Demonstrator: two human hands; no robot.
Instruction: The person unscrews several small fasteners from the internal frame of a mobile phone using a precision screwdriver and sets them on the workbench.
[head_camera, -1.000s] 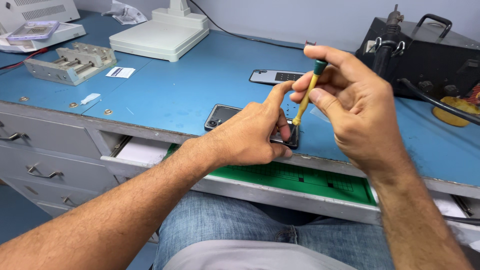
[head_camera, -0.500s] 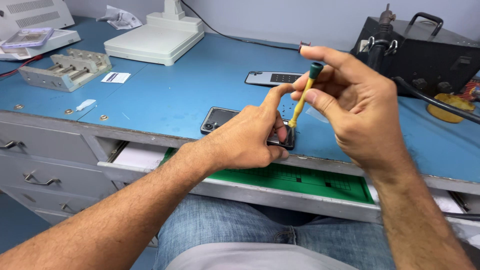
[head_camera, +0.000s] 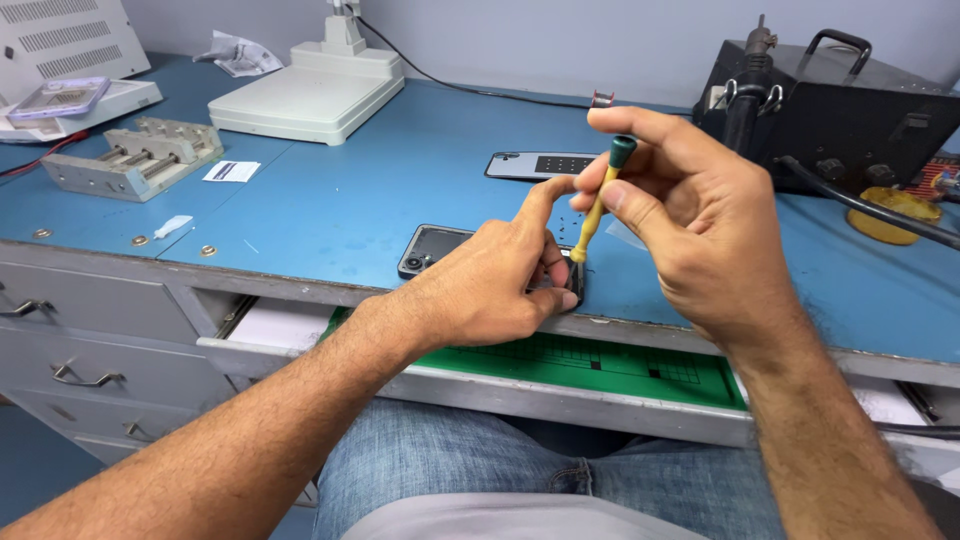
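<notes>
A: Where's the right hand (head_camera: 700, 225)?

B: Above the near edge of the blue counter (head_camera: 380, 200). Its grip is closed w/ thumb and fingers pinched around a small screwdriver (head_camera: 598, 200), yellow shaft, green cap up top. Tool stands nearly upright, tip down at the dark phone (head_camera: 432, 248).

A: And the left hand (head_camera: 490, 285)?

B: Lying on the phone, covering approx. its right half. Fingers curled down on it, index finger raised and pointing toward the screwdriver shaft. Can't tell if it touches the shaft.

A: Phone's spot?

B: Flat on the counter, at the near edge, just above the open drawer w/ the green mat (head_camera: 600, 360). Camera end sticks out left of the hand.

A: Anything else around?

B: A second phone (head_camera: 535, 165) farther back, well apart. Far right, a black box unit (head_camera: 850, 110) w/ a handle. Far left, a white base (head_camera: 310, 95) and a grey metal jig (head_camera: 130, 155).
</notes>
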